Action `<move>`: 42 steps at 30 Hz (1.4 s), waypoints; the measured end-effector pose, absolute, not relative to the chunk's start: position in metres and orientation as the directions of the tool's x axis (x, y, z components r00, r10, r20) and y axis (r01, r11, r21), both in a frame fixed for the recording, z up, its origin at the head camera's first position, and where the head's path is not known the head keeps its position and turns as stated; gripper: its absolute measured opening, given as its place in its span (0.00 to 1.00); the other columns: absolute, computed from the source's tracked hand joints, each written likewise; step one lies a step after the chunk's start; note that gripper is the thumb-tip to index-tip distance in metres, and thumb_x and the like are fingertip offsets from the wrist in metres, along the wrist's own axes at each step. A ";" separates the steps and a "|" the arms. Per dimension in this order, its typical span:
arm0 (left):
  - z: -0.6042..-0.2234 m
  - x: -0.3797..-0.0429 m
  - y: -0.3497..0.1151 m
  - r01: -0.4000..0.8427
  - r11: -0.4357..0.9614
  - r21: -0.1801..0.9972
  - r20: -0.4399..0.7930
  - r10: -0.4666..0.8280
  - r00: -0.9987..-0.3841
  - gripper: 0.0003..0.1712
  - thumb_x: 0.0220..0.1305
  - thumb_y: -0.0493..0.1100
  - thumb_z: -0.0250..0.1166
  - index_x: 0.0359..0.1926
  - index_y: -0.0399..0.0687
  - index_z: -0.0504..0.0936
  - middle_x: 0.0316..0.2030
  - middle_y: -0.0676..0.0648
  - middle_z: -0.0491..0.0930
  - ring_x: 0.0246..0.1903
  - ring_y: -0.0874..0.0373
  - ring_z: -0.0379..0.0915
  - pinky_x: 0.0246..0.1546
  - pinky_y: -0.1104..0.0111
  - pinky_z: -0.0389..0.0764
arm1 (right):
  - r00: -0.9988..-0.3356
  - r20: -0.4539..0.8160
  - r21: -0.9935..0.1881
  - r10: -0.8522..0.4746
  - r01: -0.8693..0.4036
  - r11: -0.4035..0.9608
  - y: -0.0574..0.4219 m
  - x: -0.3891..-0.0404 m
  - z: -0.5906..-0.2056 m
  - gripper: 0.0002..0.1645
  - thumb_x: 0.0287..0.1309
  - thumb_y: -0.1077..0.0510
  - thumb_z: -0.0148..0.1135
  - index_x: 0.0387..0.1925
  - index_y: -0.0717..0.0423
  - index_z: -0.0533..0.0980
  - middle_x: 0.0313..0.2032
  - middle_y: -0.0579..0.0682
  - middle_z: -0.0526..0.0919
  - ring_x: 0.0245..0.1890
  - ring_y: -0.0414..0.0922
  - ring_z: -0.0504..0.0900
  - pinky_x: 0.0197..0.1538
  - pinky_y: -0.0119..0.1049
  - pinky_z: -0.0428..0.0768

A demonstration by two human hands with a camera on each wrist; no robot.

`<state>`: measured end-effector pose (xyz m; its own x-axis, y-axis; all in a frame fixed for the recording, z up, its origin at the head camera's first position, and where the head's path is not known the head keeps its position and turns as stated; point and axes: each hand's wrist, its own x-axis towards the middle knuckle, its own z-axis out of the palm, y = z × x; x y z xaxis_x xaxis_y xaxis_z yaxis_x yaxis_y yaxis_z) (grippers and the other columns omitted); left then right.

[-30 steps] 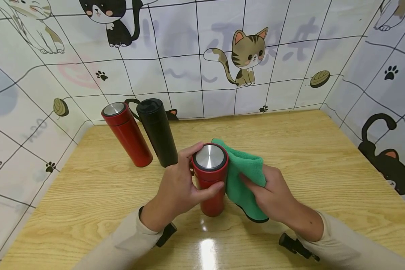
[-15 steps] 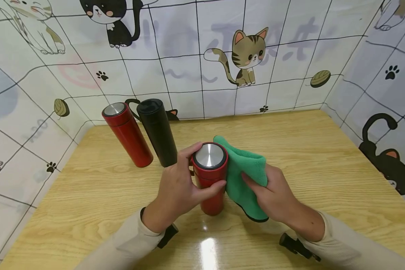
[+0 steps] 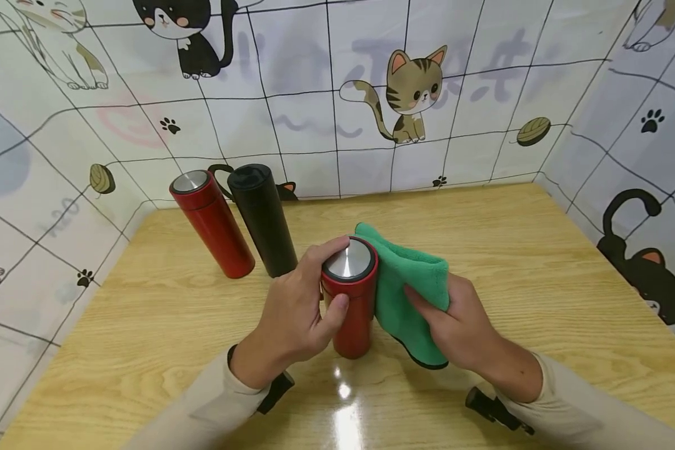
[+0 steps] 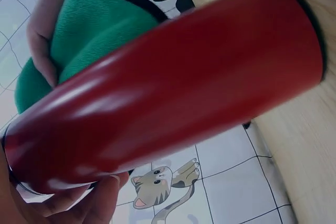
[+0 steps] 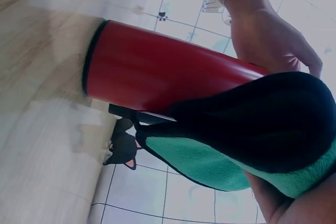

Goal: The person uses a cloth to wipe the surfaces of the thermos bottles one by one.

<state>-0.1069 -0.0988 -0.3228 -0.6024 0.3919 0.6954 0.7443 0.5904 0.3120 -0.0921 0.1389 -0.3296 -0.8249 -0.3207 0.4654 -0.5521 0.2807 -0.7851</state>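
Observation:
A red thermos flask (image 3: 354, 328) with a brushed-steel lid (image 3: 350, 261) stands upright near the middle of the table. My left hand (image 3: 289, 315) grips its upper part from the left, the thumb in front and a fingertip over the lid's edge. In the left wrist view, fingers curl behind the red flask (image 4: 178, 87) near its top. My right hand (image 3: 465, 331) holds a folded green cloth (image 3: 399, 303) with dark edging, its near side right against the flask. The cloth (image 5: 199, 161) hides the flask's upper end in the right wrist view.
Behind and to the left, a second red flask (image 3: 214, 234) and a black tumbler (image 3: 263, 222) stand side by side on the wooden table (image 3: 500, 237). A cat-printed sheet (image 3: 304, 69) lines the back and both sides.
My left thumb has slid back toward the left across the flask, and a fingertip has come further onto the lid. The green cloth and my right hand have shifted slightly right.

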 end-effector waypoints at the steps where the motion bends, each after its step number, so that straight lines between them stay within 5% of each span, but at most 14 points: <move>1: -0.322 -0.107 -0.099 0.744 0.590 0.315 0.693 0.393 -0.605 0.33 0.68 0.57 0.46 0.69 0.46 0.61 0.46 0.46 0.81 0.24 0.62 0.70 0.22 0.74 0.74 | -0.822 0.467 -0.787 -0.325 -0.554 0.270 0.139 -0.092 -0.329 0.27 0.68 0.71 0.52 0.67 0.58 0.72 0.61 0.58 0.79 0.58 0.33 0.79 0.56 0.28 0.81; 8: -0.322 -0.106 -0.096 0.731 0.622 0.279 0.707 0.383 -0.595 0.34 0.72 0.62 0.44 0.67 0.45 0.63 0.45 0.45 0.82 0.20 0.63 0.68 0.21 0.76 0.73 | -0.872 0.327 -0.834 -0.365 -0.448 0.322 0.141 -0.092 -0.330 0.24 0.71 0.65 0.51 0.66 0.56 0.72 0.59 0.52 0.82 0.53 0.34 0.82 0.53 0.32 0.83; 12: -0.322 -0.106 -0.092 0.737 0.616 0.280 0.726 0.366 -0.582 0.36 0.73 0.66 0.40 0.66 0.44 0.64 0.46 0.44 0.83 0.25 0.60 0.76 0.23 0.74 0.78 | -0.863 0.380 -0.815 -0.333 -0.482 0.320 0.143 -0.091 -0.330 0.26 0.70 0.67 0.52 0.67 0.56 0.71 0.61 0.53 0.80 0.56 0.35 0.81 0.55 0.31 0.82; 18: -0.323 -0.106 -0.088 0.727 0.606 0.323 0.729 0.331 -0.599 0.36 0.73 0.65 0.43 0.66 0.43 0.63 0.59 0.42 0.75 0.47 0.53 0.82 0.39 0.63 0.87 | -0.867 0.356 -0.822 -0.349 -0.468 0.323 0.144 -0.092 -0.329 0.24 0.71 0.65 0.52 0.66 0.54 0.72 0.60 0.52 0.81 0.54 0.34 0.82 0.54 0.31 0.82; 27: -0.321 -0.105 -0.091 0.701 0.614 0.363 0.697 0.320 -0.642 0.37 0.72 0.66 0.46 0.66 0.42 0.61 0.62 0.42 0.73 0.49 0.51 0.83 0.47 0.61 0.86 | -0.805 0.525 -0.779 -0.277 -0.585 0.226 0.142 -0.088 -0.327 0.27 0.65 0.73 0.54 0.64 0.60 0.74 0.60 0.51 0.81 0.57 0.34 0.81 0.56 0.27 0.80; 32: -0.321 -0.104 -0.100 0.691 0.637 0.341 0.674 0.347 -0.652 0.36 0.72 0.65 0.44 0.66 0.44 0.60 0.56 0.42 0.78 0.44 0.52 0.84 0.42 0.60 0.87 | -0.851 0.427 -0.821 -0.305 -0.506 0.265 0.136 -0.092 -0.336 0.25 0.68 0.69 0.54 0.65 0.59 0.73 0.59 0.53 0.82 0.55 0.35 0.82 0.55 0.31 0.82; 37: -0.318 -0.104 -0.103 0.714 0.616 0.333 0.671 0.377 -0.639 0.35 0.63 0.53 0.53 0.67 0.43 0.60 0.58 0.41 0.79 0.45 0.52 0.84 0.43 0.62 0.87 | -0.779 0.574 -0.761 -0.253 -0.621 0.186 0.134 -0.089 -0.333 0.27 0.63 0.75 0.55 0.62 0.62 0.76 0.59 0.48 0.82 0.57 0.35 0.81 0.56 0.28 0.81; 42: -0.317 -0.107 -0.101 0.727 0.623 0.289 0.704 0.376 -0.602 0.33 0.71 0.61 0.48 0.65 0.42 0.62 0.51 0.42 0.81 0.27 0.59 0.76 0.28 0.70 0.81 | -0.813 0.498 -0.785 -0.301 -0.570 0.243 0.135 -0.090 -0.334 0.26 0.67 0.71 0.54 0.65 0.59 0.74 0.60 0.51 0.81 0.56 0.35 0.81 0.55 0.30 0.82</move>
<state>-0.1065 -0.1013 -0.3173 -0.6022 0.3757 0.7044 0.7270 0.6226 0.2894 -0.0905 0.1349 -0.3340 -0.8134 -0.3009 0.4979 -0.5702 0.2432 -0.7847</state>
